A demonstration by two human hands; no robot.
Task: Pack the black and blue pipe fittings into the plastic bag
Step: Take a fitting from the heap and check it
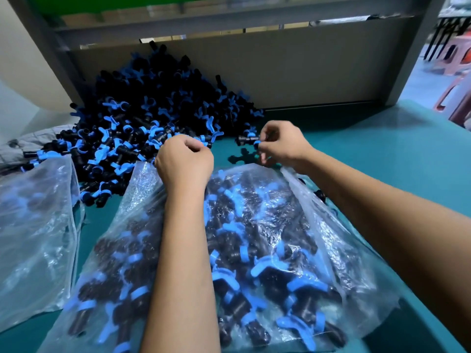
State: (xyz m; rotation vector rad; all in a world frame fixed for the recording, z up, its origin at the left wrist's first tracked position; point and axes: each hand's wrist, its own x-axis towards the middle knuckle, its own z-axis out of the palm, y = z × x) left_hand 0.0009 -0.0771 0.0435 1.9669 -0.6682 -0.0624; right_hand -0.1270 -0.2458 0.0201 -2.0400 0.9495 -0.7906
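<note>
A big heap of black and blue pipe fittings (142, 115) lies on the teal table, against a cardboard wall. In front of me lies a clear plastic bag (305, 215) holding many fittings, its mouth facing the heap. My left hand (183, 164) is closed at the bag's mouth, next to the heap's near edge; what its fingers hold is hidden. My right hand (280, 143) pinches one black and blue fitting (246, 140) just above the bag's far right edge. Another fitting (239, 156) lies on the table under it.
A second clear bag (35, 225) with fittings lies at the left. The cardboard wall (280, 67) and a grey frame close off the back. Bare teal table (382, 154) stretches to the right. Pink plastic stools (453, 98) stand beyond the table's right edge.
</note>
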